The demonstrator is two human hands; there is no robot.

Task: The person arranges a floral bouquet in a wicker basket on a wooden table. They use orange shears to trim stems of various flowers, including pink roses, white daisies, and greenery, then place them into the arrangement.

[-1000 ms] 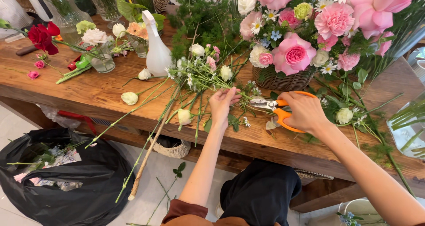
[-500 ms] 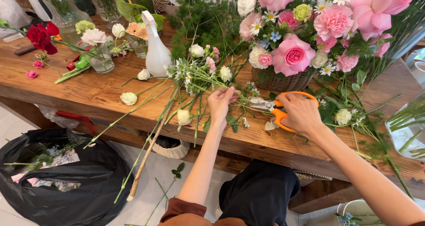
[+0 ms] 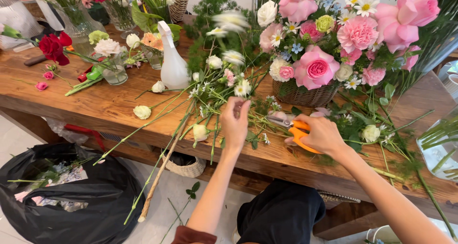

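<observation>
The left hand (image 3: 234, 124) is up over the middle of the wooden surface (image 3: 109, 105), its fingers (image 3: 237, 109) pinched shut around the thin green stems of a loose bunch of flowers (image 3: 224, 72). The stems run up and away from the fingertips, so the white blooms fan out above the hand, the topmost ones blurred. More long stems from the same heap trail the other way, over the near edge of the surface and down toward the floor.

The right hand (image 3: 320, 135) rests just right of the left, near the front edge, fingers closed through the orange handles of a pair of scissors (image 3: 295, 131). The blades point left toward the held stems and lie close to them, though whether they touch is hard to tell.

Right behind the scissors stands a wicker basket (image 3: 305, 95) packed with pink roses and white daisies. A white spray bottle (image 3: 172, 65) stands toward the back left of the bunch, and glass vases (image 3: 114, 72) with red and cream flowers crowd the far left corner. Under the left end of the surface sits a black rubbish bag (image 3: 62, 201) holding cut stems.
</observation>
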